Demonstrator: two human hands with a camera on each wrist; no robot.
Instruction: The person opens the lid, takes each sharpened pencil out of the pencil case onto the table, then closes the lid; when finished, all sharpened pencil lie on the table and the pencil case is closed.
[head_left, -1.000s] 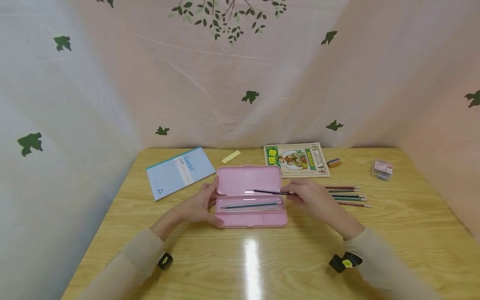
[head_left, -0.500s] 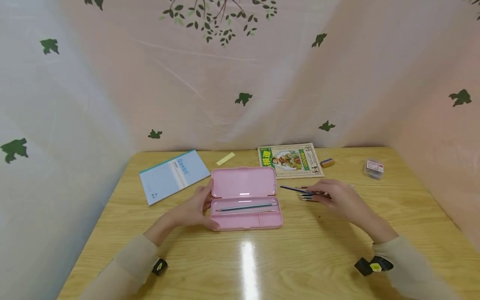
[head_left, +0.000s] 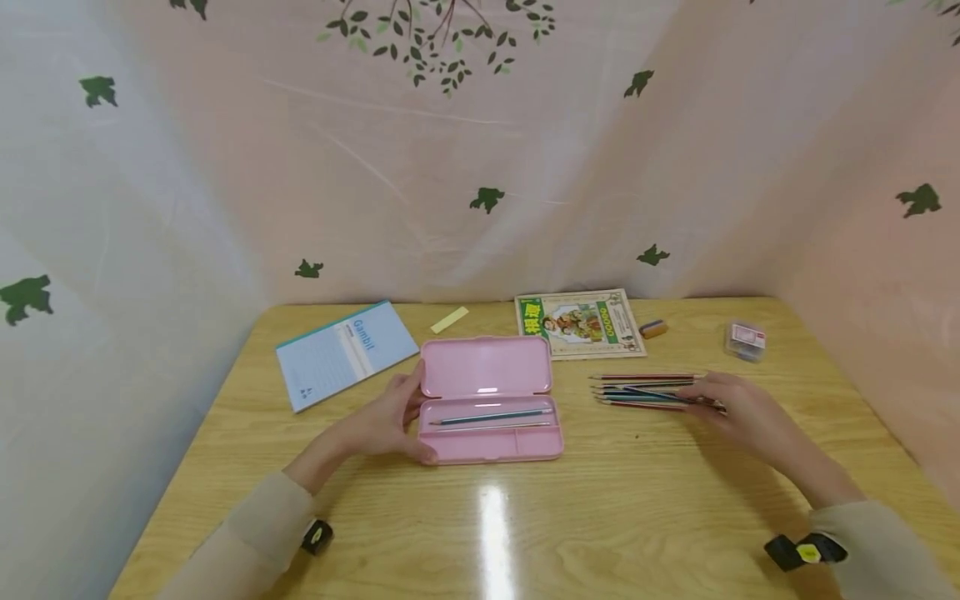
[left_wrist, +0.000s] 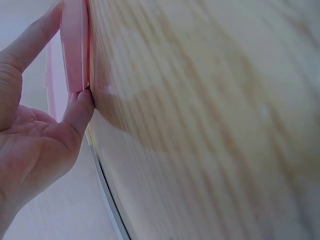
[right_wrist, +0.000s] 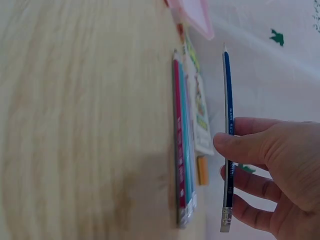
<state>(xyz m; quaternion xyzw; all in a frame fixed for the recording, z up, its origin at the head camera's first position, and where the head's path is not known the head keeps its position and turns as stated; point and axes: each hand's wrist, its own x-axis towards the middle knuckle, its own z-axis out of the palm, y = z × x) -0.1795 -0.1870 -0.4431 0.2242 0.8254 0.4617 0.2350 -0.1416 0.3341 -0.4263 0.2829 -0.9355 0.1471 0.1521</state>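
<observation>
An open pink pencil case (head_left: pixel 486 367) lies on the table, with two pencils (head_left: pixel 491 417) in its long compartment. The left hand (head_left: pixel 382 421) grips the case's left side, thumb at the front corner; the left wrist view shows its fingers (left_wrist: pixel 75 112) against the pink edge (left_wrist: pixel 75 50). To the right, the right hand (head_left: pixel 750 417) pinches a dark blue pencil (right_wrist: pixel 228 95) between thumb and fingers, seen plainly in the right wrist view. That pencil is above a row of several red and green pencils (head_left: pixel 637 403) lying on the table.
A blue notebook (head_left: pixel 347 356) lies at the left and a yellow strip (head_left: pixel 450 320) behind the case. Toward the back right are an illustrated booklet (head_left: pixel 581 325), a small orange and blue item (head_left: pixel 653 329) and a clear box (head_left: pixel 746 342). A curtain (head_left: pixel 420 167) hangs behind the table.
The right hand has moved right with the dark pencil, from beside the case's lid to over the row of pencils. The left hand keeps its hold on the case.
</observation>
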